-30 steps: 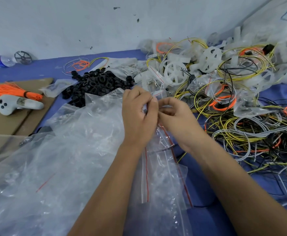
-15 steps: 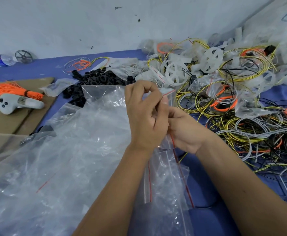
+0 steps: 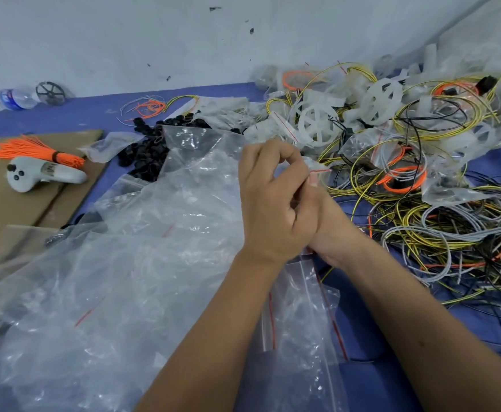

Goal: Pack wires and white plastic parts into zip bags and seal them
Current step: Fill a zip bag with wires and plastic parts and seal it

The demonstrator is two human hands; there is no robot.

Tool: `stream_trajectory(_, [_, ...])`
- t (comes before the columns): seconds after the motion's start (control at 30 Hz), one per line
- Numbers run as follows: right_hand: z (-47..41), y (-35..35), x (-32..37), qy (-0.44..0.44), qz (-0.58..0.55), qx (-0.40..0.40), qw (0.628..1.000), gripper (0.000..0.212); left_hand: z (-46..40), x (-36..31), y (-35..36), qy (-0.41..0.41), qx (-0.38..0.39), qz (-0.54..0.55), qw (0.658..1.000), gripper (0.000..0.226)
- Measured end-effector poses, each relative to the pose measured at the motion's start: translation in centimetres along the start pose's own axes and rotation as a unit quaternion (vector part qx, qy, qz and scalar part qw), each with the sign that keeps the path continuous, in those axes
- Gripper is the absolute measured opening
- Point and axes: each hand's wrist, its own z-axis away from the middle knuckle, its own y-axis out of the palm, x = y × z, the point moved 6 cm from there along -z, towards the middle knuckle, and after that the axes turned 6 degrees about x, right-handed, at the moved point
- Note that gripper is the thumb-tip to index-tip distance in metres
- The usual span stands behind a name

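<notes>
**Q:** Zip bag at centre frame: how much room is around it?

**A:** Little. A heap of crinkled clear plastic bags crowds its left side; tangled wires in yellow, grey, black and orange lie just to the right on the blue table cover. White plastic wheels, spoked and round, pile against the wall behind. Bare blue cloth shows only near the right forearm.

**Q:** And the fingers?

**A:** The left hand has its fingers curled tight, thumb and forefinger pinching the bag's red-striped top edge. The right hand sits largely hidden behind the left; one fingertip shows at the bag's edge, but its grip cannot be made out.

**Q:** Anything else on the table?

**A:** Black rubber rings heaped behind the bags, a bundle of orange ties touching a white handheld controller on brown cardboard, and a plastic bottle at the wall.
</notes>
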Motion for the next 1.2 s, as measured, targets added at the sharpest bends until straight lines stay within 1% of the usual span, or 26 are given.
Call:
stream_trajectory(0.07, [0.1, 0.6, 0.5, -0.022, 0.006, 0.05, 0.998, 0.007, 0.0, 0.2, -0.2, -0.002, -0.006, -0.005, 1.0, 0.017])
stream_trajectory(0.1, [0.0, 0.7, 0.6, -0.023, -0.009, 0.066, 0.998, 0.012, -0.1, 0.4, -0.4, -0.006, -0.012, -0.009, 1.0, 0.016])
stream_trajectory(0.13, [0.0, 0.7, 0.6, -0.014, -0.028, 0.07, 0.997, 0.023, -0.1, 0.6, -0.6, -0.013, -0.018, -0.013, 1.0, 0.017])
stream_trajectory(0.17, [0.0, 0.6, 0.5, -0.001, -0.042, 0.068, 0.997, 0.03, 0.0, 0.9, -0.7, -0.023, -0.022, -0.017, 0.999, 0.017])
stream_trajectory(0.2, [0.0, 0.3, 0.3, 0.011, -0.048, 0.055, 0.997, 0.031, 0.0, 1.1, -0.8, -0.034, -0.024, -0.021, 0.999, 0.018])
stream_trajectory(0.27, [0.0, 0.0, -0.1, 0.036, -0.043, 0.029, 0.998, 0.026, 0.1, 1.5, -0.6, -0.056, -0.014, -0.031, 0.998, 0.019])
stream_trajectory(0.3, [0.0, 0.1, -0.3, 0.05, -0.043, 0.025, 0.998, 0.026, 0.2, 1.6, -0.4, -0.067, -0.006, -0.032, 0.997, 0.019])
stream_trajectory(0.4, [0.1, 0.3, -0.7, 0.077, -0.067, 0.019, 0.995, 0.039, 0.4, 2.3, 0.3, -0.103, 0.034, -0.011, 0.994, 0.019])
stream_trajectory(0.5, [0.0, 0.1, -1.5, 0.13, -0.077, -0.002, 0.988, 0.035, 0.5, 2.9, 0.9, -0.152, 0.07, 0.015, 0.986, 0.024])
stream_trajectory(0.57, [0.1, 0.2, -1.8, 0.153, -0.056, 0.011, 0.987, 0.039, 0.4, 2.9, 0.9, -0.164, 0.072, 0.023, 0.984, 0.025])
stream_trajectory(0.63, [0.1, 0.2, -1.8, 0.172, -0.049, 0.021, 0.984, 0.033, 0.3, 2.6, 0.8, -0.162, 0.055, -0.008, 0.985, 0.025])
stream_trajectory(0.67, [0.2, 0.0, -1.9, 0.182, -0.04, 0.011, 0.982, 0.031, 0.4, 2.6, 0.6, -0.164, 0.048, -0.026, 0.985, 0.025])
stream_trajectory(0.7, [0.2, -0.5, -1.8, 0.177, -0.003, -0.01, 0.984, 0.031, 0.6, 2.8, 0.7, -0.172, 0.045, -0.036, 0.983, 0.025])
stream_trajectory(0.73, [0.0, -1.3, -1.5, 0.151, 0.073, -0.035, 0.985, 0.03, 0.8, 3.2, 0.9, -0.188, 0.051, -0.038, 0.98, 0.026])
stream_trajectory(0.77, [-0.1, -2.2, -0.9, 0.114, 0.174, -0.068, 0.976, 0.027, 1.2, 3.9, 1.2, -0.213, 0.064, -0.035, 0.974, 0.028])
stream_trajectory(0.8, [-0.2, -3.0, -0.3, 0.076, 0.266, -0.102, 0.955, 0.023, 1.6, 4.7, 1.7, -0.245, 0.086, -0.029, 0.965, 0.031])
stream_trajectory(0.83, [0.0, -3.6, 0.3, 0.052, 0.326, -0.141, 0.933, 0.02, 2.1, 5.6, 2.2, -0.277, 0.111, -0.023, 0.954, 0.035])
stream_trajectory(0.9, [0.7, -4.9, 1.3, 0.028, 0.374, -0.222, 0.9, 0.016, 2.8, 6.7, 3.0, -0.314, 0.155, -0.017, 0.936, 0.039])
stream_trajectory(0.97, [1.5, -5.9, 2.3, 0.019, 0.436, -0.302, 0.848, 0.015, 3.1, 7.1, 3.5, -0.317, 0.173, -0.022, 0.932, 0.039])
stream_trajectory(1.07, [2.6, -8.0, 3.9, 0.025, 0.512, -0.398, 0.761, 0.014, 3.2, 7.4, 3.4, -0.318, 0.174, -0.022, 0.932, 0.043])
stream_trajectory(1.17, [4.1, -10.6, 5.2, 0.026, 0.544, -0.471, 0.694, 0.022, 3.1, 7.5, 3.2, -0.322, 0.165, -0.018, 0.932, 0.049])
stream_trajectory(1.2, [4.6, -11.4, 5.4, 0.042, 0.554, -0.489, 0.673, 0.025, 3.1, 7.5, 3.2, -0.322, 0.165, -0.017, 0.932, 0.049])
